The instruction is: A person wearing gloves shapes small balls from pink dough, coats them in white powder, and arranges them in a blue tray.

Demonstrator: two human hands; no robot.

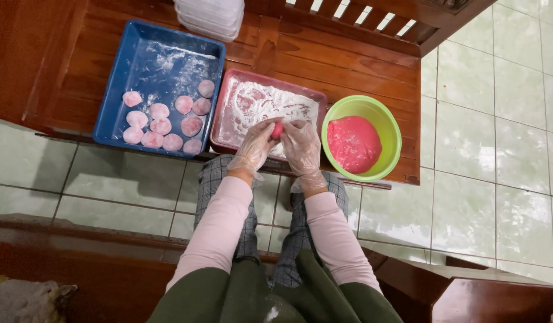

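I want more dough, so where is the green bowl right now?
In the head view, the green bowl of pink dough sits on the wooden bench, just right of the floured red tray and beside the right hand.

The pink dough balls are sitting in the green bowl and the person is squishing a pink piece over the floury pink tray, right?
Not quite. In the head view the dusted pink dough balls lie in the blue tray, not the green bowl, which holds one big pink lump of dough. The rest is right: the gloved left hand and right hand hold a pink piece over the floury pink tray.
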